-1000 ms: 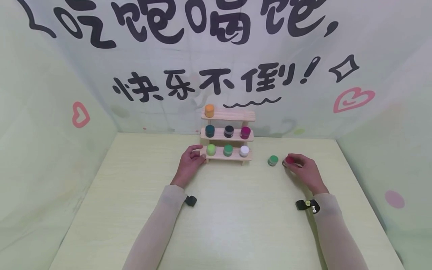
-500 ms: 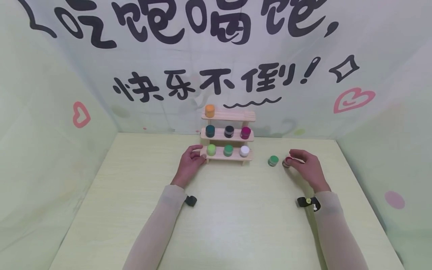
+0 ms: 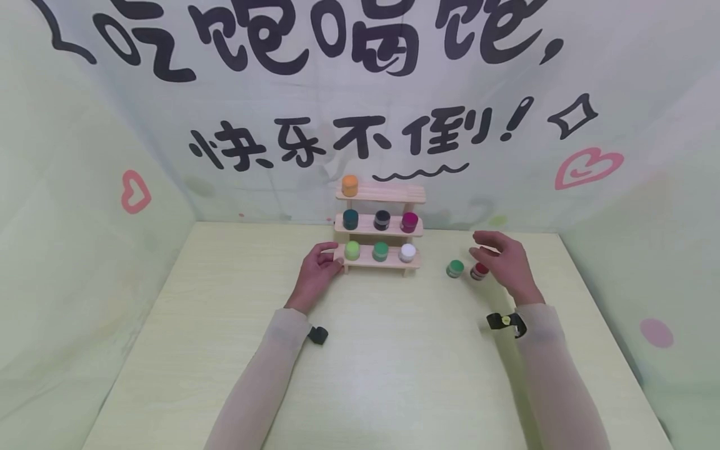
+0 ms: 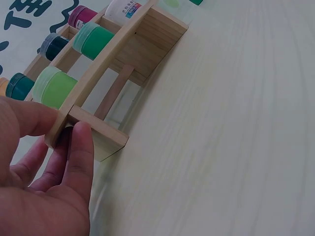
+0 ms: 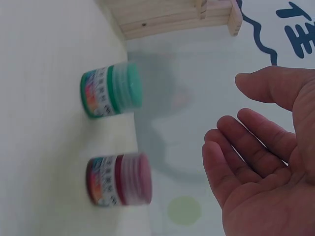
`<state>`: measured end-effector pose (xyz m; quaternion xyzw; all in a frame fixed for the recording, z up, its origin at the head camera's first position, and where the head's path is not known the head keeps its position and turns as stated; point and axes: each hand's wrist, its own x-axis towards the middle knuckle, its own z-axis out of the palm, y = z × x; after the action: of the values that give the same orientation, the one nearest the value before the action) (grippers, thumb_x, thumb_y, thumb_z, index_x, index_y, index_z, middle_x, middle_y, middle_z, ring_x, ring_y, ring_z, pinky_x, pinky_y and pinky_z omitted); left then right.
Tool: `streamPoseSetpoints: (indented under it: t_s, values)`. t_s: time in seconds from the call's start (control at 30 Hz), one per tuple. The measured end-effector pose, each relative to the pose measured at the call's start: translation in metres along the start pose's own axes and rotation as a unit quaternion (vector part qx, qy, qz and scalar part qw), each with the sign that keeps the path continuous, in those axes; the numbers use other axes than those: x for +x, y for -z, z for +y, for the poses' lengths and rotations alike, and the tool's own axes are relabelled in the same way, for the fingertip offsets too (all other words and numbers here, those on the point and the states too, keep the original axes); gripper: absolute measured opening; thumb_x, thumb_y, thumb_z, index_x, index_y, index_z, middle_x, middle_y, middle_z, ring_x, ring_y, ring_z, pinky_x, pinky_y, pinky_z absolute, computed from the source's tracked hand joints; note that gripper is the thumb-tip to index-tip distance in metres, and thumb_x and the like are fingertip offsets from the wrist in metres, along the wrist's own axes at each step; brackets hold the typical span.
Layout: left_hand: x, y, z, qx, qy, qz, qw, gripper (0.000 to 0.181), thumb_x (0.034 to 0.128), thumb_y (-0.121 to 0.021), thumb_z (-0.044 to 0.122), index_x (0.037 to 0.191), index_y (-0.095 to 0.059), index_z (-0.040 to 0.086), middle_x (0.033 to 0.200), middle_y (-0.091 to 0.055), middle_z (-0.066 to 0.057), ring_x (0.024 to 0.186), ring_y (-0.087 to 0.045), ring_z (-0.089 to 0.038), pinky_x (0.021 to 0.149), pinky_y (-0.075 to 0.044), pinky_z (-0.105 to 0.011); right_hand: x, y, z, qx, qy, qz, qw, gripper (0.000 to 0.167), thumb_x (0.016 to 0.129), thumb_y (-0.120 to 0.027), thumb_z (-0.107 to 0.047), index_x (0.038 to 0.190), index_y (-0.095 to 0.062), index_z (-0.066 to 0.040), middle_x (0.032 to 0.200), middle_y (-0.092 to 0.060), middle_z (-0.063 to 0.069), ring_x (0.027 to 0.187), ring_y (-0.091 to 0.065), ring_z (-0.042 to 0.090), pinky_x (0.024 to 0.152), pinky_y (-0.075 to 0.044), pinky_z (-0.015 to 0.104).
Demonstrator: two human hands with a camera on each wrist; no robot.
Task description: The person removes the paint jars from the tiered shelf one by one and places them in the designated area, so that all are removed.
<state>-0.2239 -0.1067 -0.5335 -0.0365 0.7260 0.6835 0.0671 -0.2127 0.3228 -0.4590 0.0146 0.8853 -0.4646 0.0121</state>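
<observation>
A three-tier wooden display rack [image 3: 388, 194] stands against the back wall. My left hand [image 3: 315, 275] pinches the left end of its lowest step, thumb above and fingers beneath. On that step sit a light green paint jar [image 4: 55, 88], a green one [image 4: 94, 40] and a white one [image 3: 407, 253]. To the rack's right, a loose green paint jar [image 5: 110, 90] and a red paint jar [image 5: 119, 180] stand upright on the table, slightly apart. My right hand [image 3: 509, 265] hovers just above and behind the red jar, fingers loosely bent and thumb apart, holding nothing.
The middle step carries dark teal [image 3: 350, 219], black [image 3: 382, 220] and magenta [image 3: 409, 222] jars. An orange jar [image 3: 350, 185] stands at the left of the top step. Printed fabric walls [image 3: 270, 187] enclose the table [image 3: 360, 362] at the back and sides.
My right hand has let go of the red jar and lifted away from it, towards the back wall. The red jar stays beside the green one. My left hand keeps its place on the rack.
</observation>
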Motion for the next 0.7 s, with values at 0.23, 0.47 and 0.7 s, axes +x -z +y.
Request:
streamPoseSetpoints:
  t_s: [0.23,0.47,0.7]
  values:
    - [0.001,-0.001,0.001,0.000,-0.001,0.001,1.0000,0.043,0.0986,-0.074,0.016,0.139,-0.060,0.019,0.113,-0.074,-0.012,0.097,-0.074,-0.015,0.086,-0.061,-0.021,0.008,-0.010,-0.021,0.032,0.026,0.000,0.9992,0.056,0.103,-0.071,-0.036,0.150,-0.058,-0.011,0.152,-0.059,0.018,0.137,-0.060,0.035,0.107,-0.054,0.020]
    - [0.000,-0.001,0.001,0.000,0.002,-0.001,1.0000,0.042,0.0990,-0.074,0.015,0.138,-0.060,0.020,0.113,-0.073,-0.013,0.097,-0.074,-0.017,0.087,-0.063,-0.023,0.014,-0.021,-0.045,0.045,0.039,0.004,0.9982,0.053,0.102,-0.072,-0.036,0.148,-0.060,-0.011,0.150,-0.062,0.011,0.135,-0.063,0.031,0.115,-0.053,0.038]
    - [-0.001,-0.001,0.001,0.011,-0.001,0.008,0.9999,0.041,0.0992,-0.074,0.016,0.138,-0.061,0.021,0.113,-0.074,-0.012,0.098,-0.074,-0.017,0.087,-0.061,-0.024,0.026,-0.040,-0.069,0.066,0.064,0.001,0.9958,0.047,0.101,-0.074,-0.023,0.143,-0.062,-0.006,0.143,-0.066,0.013,0.134,-0.062,0.026,0.115,-0.054,0.036]
